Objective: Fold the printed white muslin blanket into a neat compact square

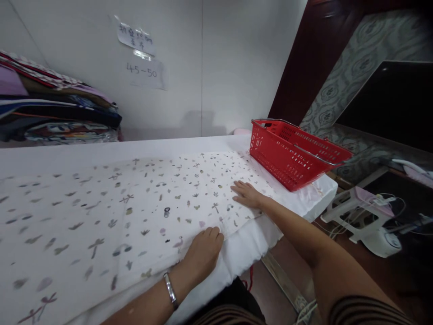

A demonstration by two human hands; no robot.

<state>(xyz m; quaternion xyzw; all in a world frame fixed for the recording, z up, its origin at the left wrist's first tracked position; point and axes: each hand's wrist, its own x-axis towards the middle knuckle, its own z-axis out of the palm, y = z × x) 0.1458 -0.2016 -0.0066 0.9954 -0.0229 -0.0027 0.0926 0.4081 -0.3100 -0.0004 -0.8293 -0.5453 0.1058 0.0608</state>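
Pale, panelled wall (230, 67) fills the background, above a long table (169, 145) draped in white that runs across the view. On it lies the largest item, a white cloth printed with palm trees, flamingos and rainbows (111, 198), opened out along the table and running out of sight at the left. Spreading it looks mostly done: the surface is nearly flat. Faint crease lines and a slightly uneven near edge seem to be what is left to even out; whether the cloth lies in one layer or more cannot be told.

Behind it at far left sits a stack of folded fabrics (61, 99). At the right end of the table stands a red plastic shopping basket (287, 162), next to the cloth's end. Two paper notes are taped to the wall, the lower note (145, 74) reading "45-50".

Smaller still, the right hand (248, 195) rests palm down on the cloth near the basket, its grip loose, fingers apart. The left hand (203, 253) has curled fingers at the near edge; whether its grip pinches the fabric cannot be told. A silvery bracelet (170, 290) circles the left wrist.
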